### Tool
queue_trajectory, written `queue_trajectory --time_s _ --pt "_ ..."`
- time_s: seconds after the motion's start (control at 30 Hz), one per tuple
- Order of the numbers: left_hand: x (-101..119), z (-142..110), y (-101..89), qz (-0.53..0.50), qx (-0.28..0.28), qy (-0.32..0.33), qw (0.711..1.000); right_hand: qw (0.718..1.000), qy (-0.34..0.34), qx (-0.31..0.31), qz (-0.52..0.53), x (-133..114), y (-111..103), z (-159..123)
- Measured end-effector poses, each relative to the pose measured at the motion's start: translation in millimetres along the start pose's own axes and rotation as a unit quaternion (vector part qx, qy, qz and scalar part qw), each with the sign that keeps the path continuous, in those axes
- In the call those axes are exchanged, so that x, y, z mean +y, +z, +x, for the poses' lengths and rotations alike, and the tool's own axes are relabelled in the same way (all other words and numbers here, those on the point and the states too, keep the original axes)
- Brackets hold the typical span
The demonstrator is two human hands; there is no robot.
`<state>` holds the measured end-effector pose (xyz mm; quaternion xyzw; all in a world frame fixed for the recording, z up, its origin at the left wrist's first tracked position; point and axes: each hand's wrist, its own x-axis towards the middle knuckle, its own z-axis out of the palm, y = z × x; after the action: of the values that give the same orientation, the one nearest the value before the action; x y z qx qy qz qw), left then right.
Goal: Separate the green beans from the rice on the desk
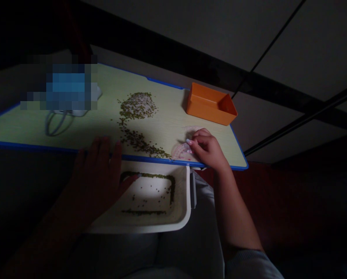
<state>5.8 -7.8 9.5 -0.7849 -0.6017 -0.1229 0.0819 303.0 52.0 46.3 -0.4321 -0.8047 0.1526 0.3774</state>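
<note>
- Clock directions run from the middle of the view, 12 being farthest from the person.
- Right hand (206,149): at 3 o'clock, thumb and forefinger tips brought together just above the table (169,110); I cannot tell whether they pinch anything.
- Left hand (99,176): at 8 o'clock, in shadow, palm down with fingers spread over the table's near edge; the thumb reaches over the tub. Whether the fingertips press on the table is unclear.
- Pink patterned patch (179,153): beside the right fingertips; print or separate object, I cannot tell.
- Bean trail (141,142): at 9 o'clock, slanting down to the blue edge. A sleeve or wrist brushing this thin end could knock beans over the side, perhaps past the tub's corner to the floor.
- Tub (182,193): white, at 7 o'clock, below that edge and above the person's legs, beans lining its base. If it rests on the lap, a shifting knee could tilt it and spill them.
- Pile (138,105): at 10 o'clock, pale grains among green beans; a careless sweep could mix it with the trail, and dim light makes small beans easy to miss.
- Orange box (208,112): at 2 o'clock, near the table's far edge.
- Cable loop (47,123): at 9 o'clock; a snag might drag it.
</note>
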Motion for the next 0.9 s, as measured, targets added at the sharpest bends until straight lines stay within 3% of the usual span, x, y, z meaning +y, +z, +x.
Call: queue_trajectory --time_s 0.67,0.9 --pt "-0.7 -1.8 -0.6 0.000 0.006 0.006 1.000 1.000 -0.015 0.023 0.013 -0.6 -0.3 0.8" --pt "0.2 -1.6 -1.2 0.015 0.003 0.010 1.000 0.999 -0.026 -0.003 0.036 -5.7 0.9 2.8"
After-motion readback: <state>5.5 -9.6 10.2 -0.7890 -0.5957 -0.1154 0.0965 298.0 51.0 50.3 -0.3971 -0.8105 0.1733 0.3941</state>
